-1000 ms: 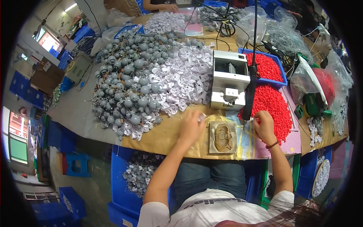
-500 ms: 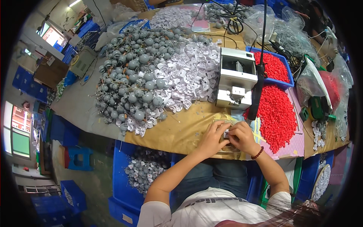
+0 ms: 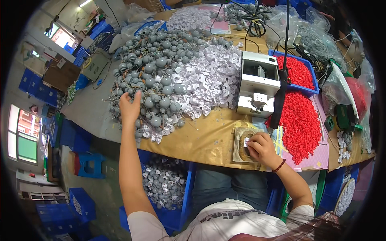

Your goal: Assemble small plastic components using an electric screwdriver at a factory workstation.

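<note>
Work appears partway: right hand (image 3: 261, 148) pinches white piece (image 3: 246, 141) over metal mould (image 3: 238, 156); left hand (image 3: 130, 108), fingers parted, is at grey bulbs (image 3: 161, 62); heaped white parts (image 3: 213, 72) remain unworked.

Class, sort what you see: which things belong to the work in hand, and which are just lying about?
Apparently in use:
- grey ball-shaped parts, at the left hand
- small white piece, at the right hand
- metal block beneath it

Seemingly lying about:
- blue stool
- brown box
</note>
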`<control>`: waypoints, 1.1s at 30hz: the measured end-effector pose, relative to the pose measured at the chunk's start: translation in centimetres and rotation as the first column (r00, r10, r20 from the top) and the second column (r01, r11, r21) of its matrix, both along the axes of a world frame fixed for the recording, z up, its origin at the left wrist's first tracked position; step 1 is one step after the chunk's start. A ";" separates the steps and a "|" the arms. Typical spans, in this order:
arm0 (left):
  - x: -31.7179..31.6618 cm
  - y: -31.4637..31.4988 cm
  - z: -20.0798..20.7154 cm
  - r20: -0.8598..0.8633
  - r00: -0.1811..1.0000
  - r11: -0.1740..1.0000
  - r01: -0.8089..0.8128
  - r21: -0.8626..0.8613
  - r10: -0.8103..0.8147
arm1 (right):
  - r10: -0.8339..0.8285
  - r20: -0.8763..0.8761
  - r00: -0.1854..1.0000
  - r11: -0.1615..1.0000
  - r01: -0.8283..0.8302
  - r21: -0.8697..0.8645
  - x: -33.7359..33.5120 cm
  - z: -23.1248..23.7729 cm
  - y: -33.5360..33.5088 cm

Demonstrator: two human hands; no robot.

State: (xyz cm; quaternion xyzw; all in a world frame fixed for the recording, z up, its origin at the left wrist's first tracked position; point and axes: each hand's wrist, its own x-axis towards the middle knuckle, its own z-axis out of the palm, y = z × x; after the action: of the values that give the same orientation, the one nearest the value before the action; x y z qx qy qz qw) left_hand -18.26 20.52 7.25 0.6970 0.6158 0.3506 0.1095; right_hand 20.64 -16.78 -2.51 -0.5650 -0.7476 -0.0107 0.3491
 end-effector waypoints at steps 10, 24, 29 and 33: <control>5.5 6.1 -0.8 -0.215 0.976 0.943 -0.094 -0.321 0.024 | -0.025 -0.069 0.997 1.000 0.026 0.012 0.4 -0.1 -0.3; 10.8 7.5 7.3 0.602 0.784 0.864 0.401 -0.303 -0.153 | -0.025 -0.200 0.980 0.998 0.035 0.048 0.9 -1.0 0.0; 20.8 6.7 12.4 0.571 0.741 0.822 0.537 -0.188 -0.353 | -0.030 -0.233 0.972 0.998 0.041 0.043 0.9 -1.5 -0.1; 25.6 4.9 12.0 0.370 0.777 0.768 0.604 -0.212 -0.509 | -0.037 -0.248 0.968 0.998 0.049 0.041 0.9 -1.7 -0.1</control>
State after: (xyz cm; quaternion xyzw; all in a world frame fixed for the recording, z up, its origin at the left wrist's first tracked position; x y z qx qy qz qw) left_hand 7.33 25.42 19.22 0.7626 0.4036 0.2957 0.4101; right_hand 21.50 -16.86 -4.24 -0.5696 -0.6854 0.0346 0.4523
